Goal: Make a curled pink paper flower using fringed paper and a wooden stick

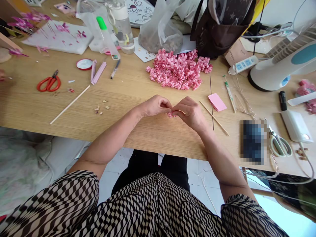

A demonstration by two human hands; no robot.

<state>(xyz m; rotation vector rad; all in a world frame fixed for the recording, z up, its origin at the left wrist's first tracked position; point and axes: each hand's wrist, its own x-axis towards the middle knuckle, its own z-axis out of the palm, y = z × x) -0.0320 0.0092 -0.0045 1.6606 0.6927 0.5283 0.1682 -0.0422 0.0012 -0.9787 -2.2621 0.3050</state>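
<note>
My left hand (159, 106) and my right hand (189, 111) meet over the front of the wooden table (158, 131). Between their fingertips they pinch a small pink curled paper piece (170, 114), mostly hidden by the fingers. Beyond the hands lies a heap of pink curled paper flowers (176, 72). To the right of my right hand are a thin wooden stick (214, 118) and a small stack of pink paper (217, 102). Some small nuts or shells (97, 108) lie left of my left hand.
Red-handled scissors (50, 82), a long white stick (70, 104) and a glue bottle (108, 39) are on the left. A water bottle (123, 28) and dark bag (216, 29) stand behind. On the right are a fan (276, 69), a power strip (243, 65) and white-handled scissors (280, 144).
</note>
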